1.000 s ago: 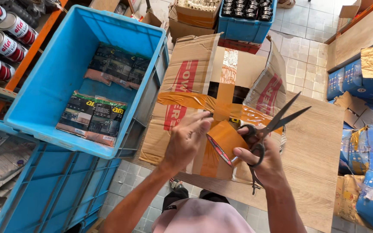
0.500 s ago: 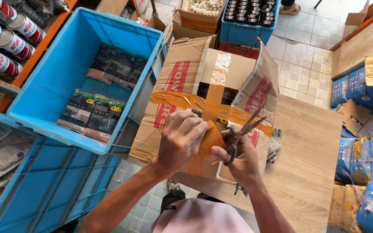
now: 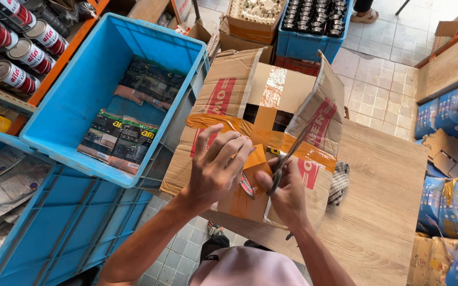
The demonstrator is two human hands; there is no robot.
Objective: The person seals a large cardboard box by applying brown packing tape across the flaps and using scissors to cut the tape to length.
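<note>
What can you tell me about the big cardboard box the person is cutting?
The cardboard box is brown and worn, with red print, resting on a wooden table. Its top flaps stand partly open. Orange-brown tape crosses it. The left hand presses on the tape; the right hand works scissors against it.

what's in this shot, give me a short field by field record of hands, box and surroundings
left hand: left hand pressed on the orange tape at the near side of the cardboard box
right hand: right hand gripping scissors, blades closed and pointing up and away
box state: top flaps partly open, orange tape across the front
support: box sits on a wooden table
left of box: blue crate holding dark packets
far left: cans on a shelf
behind box: another blue crate with dark round tops
</note>
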